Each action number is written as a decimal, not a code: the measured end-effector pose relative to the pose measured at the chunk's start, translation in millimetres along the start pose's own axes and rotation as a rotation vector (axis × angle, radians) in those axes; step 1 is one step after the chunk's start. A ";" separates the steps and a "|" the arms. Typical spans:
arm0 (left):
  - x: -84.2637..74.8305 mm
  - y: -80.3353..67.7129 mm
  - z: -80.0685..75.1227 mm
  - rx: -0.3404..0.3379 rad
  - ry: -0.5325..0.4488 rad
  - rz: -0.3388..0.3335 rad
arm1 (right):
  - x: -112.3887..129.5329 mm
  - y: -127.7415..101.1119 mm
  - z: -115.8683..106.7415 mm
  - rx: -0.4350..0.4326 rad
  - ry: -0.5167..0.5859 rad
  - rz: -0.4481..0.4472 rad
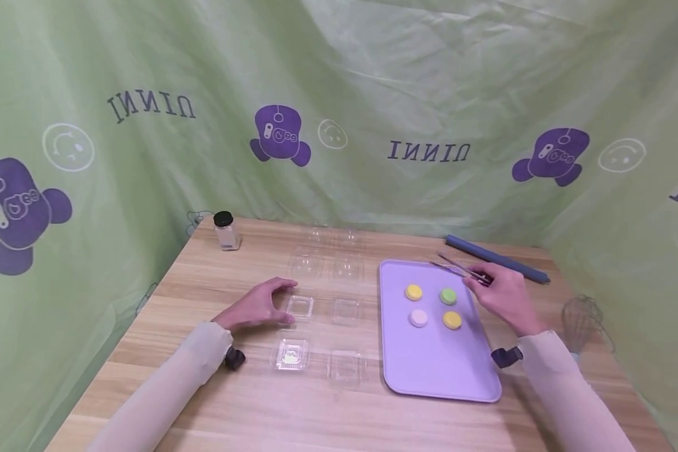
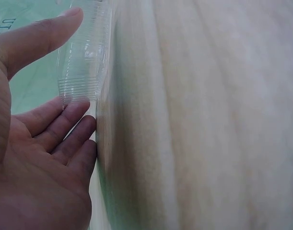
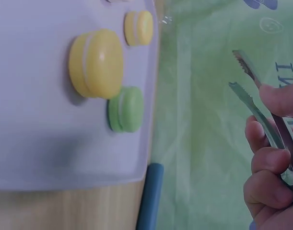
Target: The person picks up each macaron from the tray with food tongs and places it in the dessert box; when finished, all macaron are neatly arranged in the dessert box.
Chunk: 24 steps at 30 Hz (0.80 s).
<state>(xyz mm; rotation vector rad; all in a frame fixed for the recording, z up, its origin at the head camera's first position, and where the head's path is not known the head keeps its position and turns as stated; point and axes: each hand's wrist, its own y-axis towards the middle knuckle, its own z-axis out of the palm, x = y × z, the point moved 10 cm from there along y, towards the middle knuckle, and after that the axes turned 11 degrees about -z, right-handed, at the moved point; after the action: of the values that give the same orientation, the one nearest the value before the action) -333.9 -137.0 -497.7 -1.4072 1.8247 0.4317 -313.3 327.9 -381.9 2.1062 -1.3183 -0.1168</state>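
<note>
So your right hand [image 1: 503, 295] has the slim metal tongs [image 3: 283, 132] pinched between thumb and curled fingers, gripped well back from the tips. Makes sense imo: both toothed ends stay free and spread apart, nothing between them. They're up over the far right edge of the pale purple, round-cornered tray [image 1: 435, 378].

The four round toy-like macarons sit on that tray: a light yellow one [image 1: 414, 292] and a green one [image 1: 448, 296] at the back, a pale pink one [image 1: 419, 318] and a deeper yellow one [image 1: 452, 320] in front. There's a gap around each, which probably gives you room for the tips.

Your left hand [image 1: 260, 304] is wide, thumb and fingers apart at the left side of a clear, square plastic box [image 1: 301, 307]. Looks like a steadying pose to me, but I can't tell how firmly you're touching it. Box is left of the tray, within easy reach.
</note>
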 end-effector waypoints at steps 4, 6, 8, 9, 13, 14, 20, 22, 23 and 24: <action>-0.6 -0.3 0.0 -0.001 -0.002 0.001 | 4.2 -2.0 20.6 0.131 0.006 -0.029; -1.0 -0.5 0.3 -0.002 0.001 0.004 | 5.6 -3.8 30.0 0.187 0.010 -0.039; -1.4 -0.6 0.9 -0.001 0.008 0.008 | 4.8 -6.4 38.4 0.230 0.029 -0.034; -1.9 -0.8 1.2 0.002 0.006 0.008 | 3.6 -8.1 42.2 0.247 0.036 -0.025; -1.4 -0.4 1.5 0.002 -0.002 0.005 | 2.0 -11.2 51.8 0.282 0.063 -0.009; -1.0 -0.4 1.6 0.002 -0.001 0.005 | 2.3 -11.9 53.0 0.285 0.066 -0.008; 0.1 -0.6 0.7 -0.003 0.011 -0.006 | 6.2 -13.5 56.9 0.282 0.056 -0.028; -0.8 -0.3 0.1 -0.005 0.011 -0.009 | 7.0 -13.4 58.5 0.284 0.050 -0.034; -1.2 -0.2 -0.2 -0.007 0.013 -0.009 | 7.6 -13.2 59.2 0.285 0.050 -0.037; -1.5 0.1 -0.5 -0.007 0.010 -0.011 | 7.6 -13.2 60.3 0.289 0.054 -0.035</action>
<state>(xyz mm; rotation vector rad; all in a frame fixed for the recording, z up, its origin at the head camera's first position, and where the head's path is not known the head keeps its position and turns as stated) -334.0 -136.3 -496.2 -1.4261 1.8245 0.4266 -323.0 297.0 -435.1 2.3545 -1.3316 0.1229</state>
